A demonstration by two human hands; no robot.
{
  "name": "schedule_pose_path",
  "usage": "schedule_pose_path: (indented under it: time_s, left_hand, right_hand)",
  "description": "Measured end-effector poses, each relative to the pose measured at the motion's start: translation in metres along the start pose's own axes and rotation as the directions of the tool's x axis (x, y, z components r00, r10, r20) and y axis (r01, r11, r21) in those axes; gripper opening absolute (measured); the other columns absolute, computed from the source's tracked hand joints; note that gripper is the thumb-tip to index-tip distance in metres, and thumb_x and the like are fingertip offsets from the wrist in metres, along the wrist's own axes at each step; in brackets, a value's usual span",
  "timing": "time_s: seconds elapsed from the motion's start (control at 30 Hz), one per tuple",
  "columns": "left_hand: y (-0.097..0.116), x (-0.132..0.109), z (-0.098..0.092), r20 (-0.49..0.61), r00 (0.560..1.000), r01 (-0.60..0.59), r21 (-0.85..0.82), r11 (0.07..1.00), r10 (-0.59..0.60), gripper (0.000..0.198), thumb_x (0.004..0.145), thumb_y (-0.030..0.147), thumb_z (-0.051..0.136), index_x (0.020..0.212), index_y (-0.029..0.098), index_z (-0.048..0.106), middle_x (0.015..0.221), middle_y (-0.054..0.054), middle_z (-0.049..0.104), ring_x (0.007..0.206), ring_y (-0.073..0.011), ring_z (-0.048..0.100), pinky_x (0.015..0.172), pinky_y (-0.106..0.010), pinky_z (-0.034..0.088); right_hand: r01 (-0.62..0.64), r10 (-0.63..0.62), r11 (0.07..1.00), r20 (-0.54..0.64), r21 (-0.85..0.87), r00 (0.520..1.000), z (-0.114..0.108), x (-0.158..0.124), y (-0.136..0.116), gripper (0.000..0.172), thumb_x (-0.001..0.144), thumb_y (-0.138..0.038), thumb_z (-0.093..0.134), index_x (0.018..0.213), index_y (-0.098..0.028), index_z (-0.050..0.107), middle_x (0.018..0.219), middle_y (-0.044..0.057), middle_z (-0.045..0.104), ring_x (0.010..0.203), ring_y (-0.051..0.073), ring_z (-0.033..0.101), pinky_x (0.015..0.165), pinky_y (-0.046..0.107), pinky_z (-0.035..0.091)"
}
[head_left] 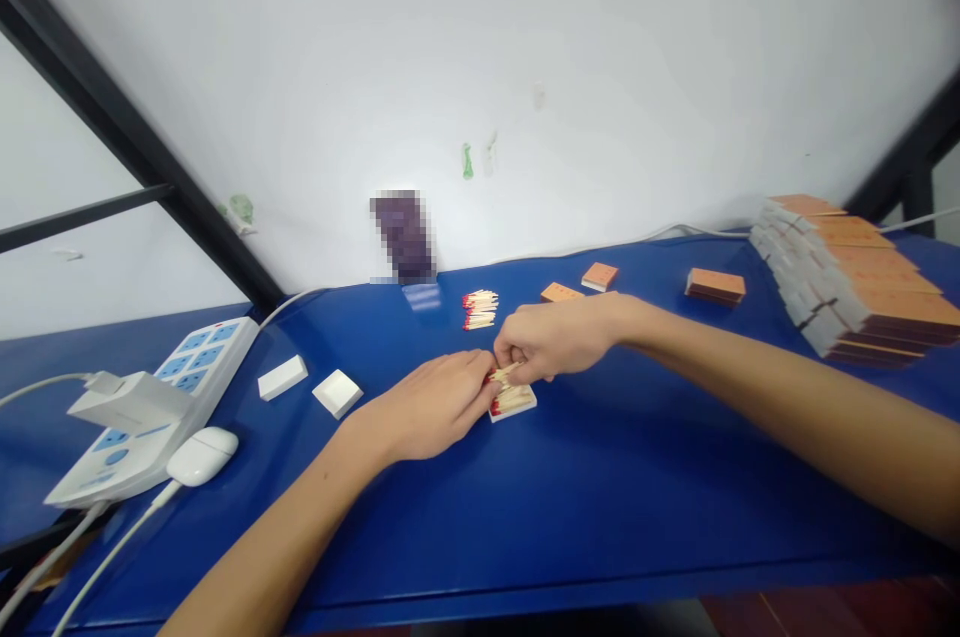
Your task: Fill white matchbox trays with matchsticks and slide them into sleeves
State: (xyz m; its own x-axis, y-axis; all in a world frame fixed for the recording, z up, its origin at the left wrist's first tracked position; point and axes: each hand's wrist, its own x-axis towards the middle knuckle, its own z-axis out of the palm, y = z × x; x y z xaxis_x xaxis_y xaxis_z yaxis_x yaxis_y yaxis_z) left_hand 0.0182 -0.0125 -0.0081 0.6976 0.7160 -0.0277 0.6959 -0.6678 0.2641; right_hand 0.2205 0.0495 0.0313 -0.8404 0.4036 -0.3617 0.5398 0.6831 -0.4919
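Note:
A small white matchbox tray [517, 410] filled with red-tipped matches [513, 397] lies on the blue tabletop in front of me. My left hand [435, 402] grips the tray's left side, its thumb and fingers against the edge near the red heads. Over the far part of the tray, my right hand [559, 335] is curled in a pinch on the matches; its fingertips are partly hidden. Just beyond my hands lies a loose pile of matches [480, 310], heads to the left. An orange matchbox cover [561, 292] shows partly behind my right hand.
Two white trays [337, 393] [283, 378] lie left, near a power strip [202, 357] with a charger [131, 407] and white earbud case [202, 456]. Orange matchboxes [600, 276] [715, 285] lie right, before a big matchbox stack [862, 277]. A blurred dark rectangle [405, 235] leans on the wall.

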Motion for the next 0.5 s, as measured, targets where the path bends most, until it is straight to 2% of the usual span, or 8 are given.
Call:
schedule_pose_path:
  time_s: [0.23,0.4,0.5]
  left_hand:
    - [-0.0009,0.0020,0.0012,-0.025,1.000,-0.001,0.035,0.999,0.002,0.026,0.100,0.037,0.035,0.089,0.020,0.051,0.088,-0.004,0.062,0.077,-0.0194,0.057,0.069,-0.033,0.043]
    - [-0.0023,0.0005,-0.0012,-0.041,0.999,-0.002,0.064,0.998,0.005,0.014,0.094,0.032,0.044,0.090,0.021,0.052,0.087,-0.003,0.061,0.078,-0.0195,0.055,0.072,-0.033,0.042]
    - [-0.0005,-0.0005,-0.0043,-0.096,0.995,-0.019,0.058,0.998,0.024,0.010,0.088,0.028,0.049,0.096,0.021,0.053,0.089,-0.002,0.061,0.079,-0.0190,0.055,0.072,-0.032,0.042]
  right_hand:
    - [-0.021,0.020,1.000,0.014,0.016,1.000,0.0014,0.0004,0.0000,0.011,0.082,-0.023,0.058,0.080,-0.016,0.066,0.065,0.000,0.066,0.060,0.014,0.061,0.054,0.025,0.039]
    - [-0.015,0.014,1.000,-0.026,-0.012,1.000,0.0008,0.0004,-0.0003,0.007,0.079,-0.019,0.061,0.080,-0.016,0.066,0.068,0.000,0.068,0.063,0.014,0.062,0.055,0.024,0.042]
    - [-0.025,0.024,0.999,-0.043,-0.024,0.999,-0.0002,-0.0006,-0.0013,0.006,0.077,-0.017,0.062,0.079,-0.016,0.067,0.069,0.001,0.070,0.064,0.014,0.063,0.057,0.024,0.042]
